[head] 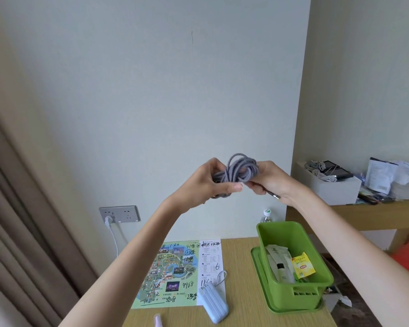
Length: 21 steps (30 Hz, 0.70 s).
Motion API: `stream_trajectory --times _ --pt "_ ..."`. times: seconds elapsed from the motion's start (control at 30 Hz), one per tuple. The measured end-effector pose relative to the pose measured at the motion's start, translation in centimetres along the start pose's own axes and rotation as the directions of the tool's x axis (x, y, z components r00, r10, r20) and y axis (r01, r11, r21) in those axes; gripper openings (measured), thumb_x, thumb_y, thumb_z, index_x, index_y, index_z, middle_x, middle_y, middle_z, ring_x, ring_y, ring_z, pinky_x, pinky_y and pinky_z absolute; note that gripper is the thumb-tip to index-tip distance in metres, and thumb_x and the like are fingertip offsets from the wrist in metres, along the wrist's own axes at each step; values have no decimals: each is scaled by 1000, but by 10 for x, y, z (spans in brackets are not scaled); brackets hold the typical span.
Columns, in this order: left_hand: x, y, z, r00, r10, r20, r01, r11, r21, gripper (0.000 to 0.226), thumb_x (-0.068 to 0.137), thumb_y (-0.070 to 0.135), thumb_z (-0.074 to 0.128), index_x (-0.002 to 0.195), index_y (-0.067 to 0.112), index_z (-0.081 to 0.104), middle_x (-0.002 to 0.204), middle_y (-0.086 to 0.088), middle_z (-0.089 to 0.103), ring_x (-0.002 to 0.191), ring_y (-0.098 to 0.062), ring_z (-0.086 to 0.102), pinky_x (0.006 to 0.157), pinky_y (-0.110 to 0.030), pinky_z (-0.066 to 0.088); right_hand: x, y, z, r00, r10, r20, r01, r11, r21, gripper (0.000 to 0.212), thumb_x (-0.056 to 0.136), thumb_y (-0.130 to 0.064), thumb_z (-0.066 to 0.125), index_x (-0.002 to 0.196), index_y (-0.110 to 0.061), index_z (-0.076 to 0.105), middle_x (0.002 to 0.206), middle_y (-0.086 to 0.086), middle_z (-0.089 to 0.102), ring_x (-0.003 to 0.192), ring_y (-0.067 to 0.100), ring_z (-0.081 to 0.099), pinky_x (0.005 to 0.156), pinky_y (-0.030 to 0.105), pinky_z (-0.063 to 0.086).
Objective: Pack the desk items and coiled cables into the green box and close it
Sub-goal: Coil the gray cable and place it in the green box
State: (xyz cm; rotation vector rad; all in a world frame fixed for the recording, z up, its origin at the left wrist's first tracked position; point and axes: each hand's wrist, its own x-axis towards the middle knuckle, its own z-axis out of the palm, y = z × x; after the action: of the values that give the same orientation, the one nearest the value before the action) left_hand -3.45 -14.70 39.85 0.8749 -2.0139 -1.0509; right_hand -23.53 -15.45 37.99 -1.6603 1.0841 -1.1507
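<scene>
Both my hands are raised in front of the wall and hold a coiled grey braided cable (240, 169). My left hand (211, 182) grips the left side of the coil; my right hand (269, 181) pinches the right side, with the metal plug (275, 196) sticking out below its palm. Below on the desk stands the open green box (295, 298), resting on its green lid (257, 263). Inside it lie white sachets, a small tube and a yellow tea bag packet (302, 265). A light blue power bank (214, 304) lies on the desk left of the box.
A printed map sheet (175, 274) with handwriting lies under the power bank. A small pink item (157, 320) pokes in at the front edge. A wall socket (119, 214) with a white plug sits at left, beside curtains. A shelf at right holds a white box (333, 188) and papers.
</scene>
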Motion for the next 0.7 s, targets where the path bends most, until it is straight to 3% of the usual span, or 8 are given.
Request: stream_trajectory --times 0.07,0.13,0.2,0.3,0.4,0.47,0.6,0.7 --pt "1 0 -1 996 9 -93 -14 998 -57 45 83 19 76 105 9 38 71 -10 57 45 -7 42 40 -13 29 -3 4 5 999 -44 1 44 999 1 28 92 -12 63 66 -19 67 59 5 57 43 11 39 43 21 29" --pt "3 -5 -1 985 16 -172 -30 996 -78 43 87 21 71 114 8 40 73 -9 55 46 -5 42 40 -10 30 -4 6 9 996 -85 17 85 996 -36 15 93 -10 62 87 -16 74 68 9 66 46 15 46 44 22 35" --pt "6 -12 -2 971 17 -240 -30 998 -49 34 90 27 68 109 5 50 69 -6 51 47 -6 40 42 -11 31 -3 7 12 993 -114 4 114 990 -87 14 93 -4 60 102 -7 70 73 12 71 49 19 56 47 24 43" --pt "11 -24 -5 949 -28 -315 20 999 -31 34 91 33 65 100 2 54 65 -4 45 44 -6 35 37 -12 26 -3 8 15 980 -182 -83 175 981 -87 6 90 3 60 95 -1 59 71 13 71 55 25 66 53 28 49" --pt "11 -32 -11 940 -96 -327 86 995 -44 37 90 40 65 102 6 55 69 -7 49 48 -11 35 41 -20 23 -5 8 14 969 -214 -124 219 975 26 5 89 3 63 91 -1 66 73 13 71 64 25 70 60 25 53" --pt "10 -35 -12 947 -102 -305 92 995 -47 37 90 40 64 102 7 55 73 -10 52 50 -13 35 42 -24 22 -5 9 13 965 -231 -126 239 970 52 7 89 0 64 92 -2 70 78 12 71 70 21 70 63 24 53" --pt "10 -37 -6 942 -60 -329 32 995 -90 30 92 30 65 101 2 56 72 -14 50 55 -17 39 42 -16 30 -5 13 16 965 -253 -75 256 965 47 8 84 -6 72 91 -5 75 99 7 72 90 13 65 76 24 52" --pt "11 -39 0 942 -39 -334 27 999 -41 27 92 30 64 99 6 56 66 -9 47 56 -17 37 43 -15 29 -3 14 20 981 -188 -38 192 972 138 13 80 -12 76 92 -6 74 95 10 76 91 17 70 85 24 54"
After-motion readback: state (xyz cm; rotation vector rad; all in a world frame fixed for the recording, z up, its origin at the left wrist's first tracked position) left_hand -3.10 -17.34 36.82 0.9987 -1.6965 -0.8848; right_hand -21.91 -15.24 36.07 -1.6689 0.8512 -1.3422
